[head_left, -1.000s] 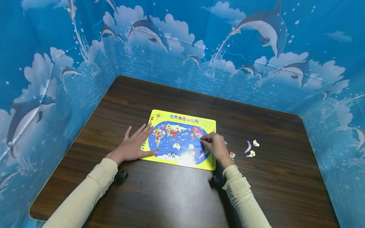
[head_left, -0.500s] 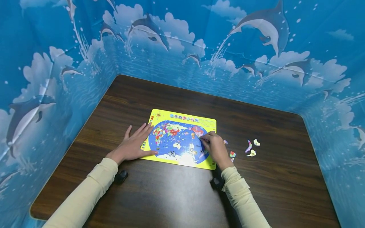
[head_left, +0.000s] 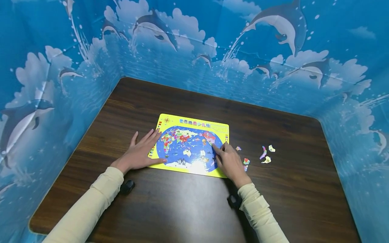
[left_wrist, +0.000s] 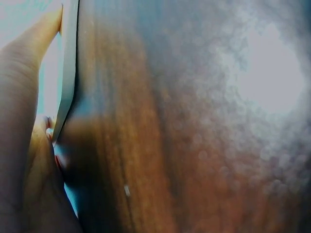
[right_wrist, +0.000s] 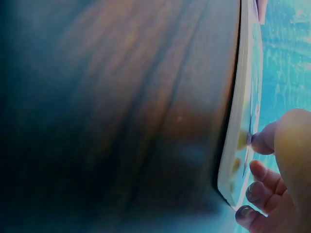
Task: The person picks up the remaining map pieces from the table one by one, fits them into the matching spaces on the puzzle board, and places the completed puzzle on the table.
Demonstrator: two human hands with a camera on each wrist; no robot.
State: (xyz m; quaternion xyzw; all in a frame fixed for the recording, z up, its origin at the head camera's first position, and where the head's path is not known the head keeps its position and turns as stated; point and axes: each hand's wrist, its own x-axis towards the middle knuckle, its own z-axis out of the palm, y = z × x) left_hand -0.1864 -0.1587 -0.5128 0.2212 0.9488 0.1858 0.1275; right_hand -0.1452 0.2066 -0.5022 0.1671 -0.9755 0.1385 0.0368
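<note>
A yellow-bordered world map puzzle board [head_left: 194, 173] lies flat on the table, its blue map mostly filled with coloured pictures. My left hand [head_left: 138, 153] rests spread on its left edge, the thumb along the lower side and the fingers over the border. At the right part of the map, my right hand [head_left: 230, 162] presses the surface with an extended index finger. In the right wrist view a fingertip [right_wrist: 262, 141] touches the board's face while other fingers are loosely bent. Whatever lies under that fingertip is hidden. The left wrist view shows the thumb [left_wrist: 48, 24] against the board's edge.
Small puzzle pieces lie right of the board: a red-and-green piece [head_left: 246, 161], a purple curved piece [head_left: 263, 152], a pale yellow piece [head_left: 266, 160] and several others. The dark wooden table [head_left: 170, 209] meets a dolphin-printed curtain [head_left: 182, 67] at the back and sides.
My right hand goes from pinched fingertips to one extended index finger on the map, shifting slightly down. The left hand stays on the board. The head view tilts slightly.
</note>
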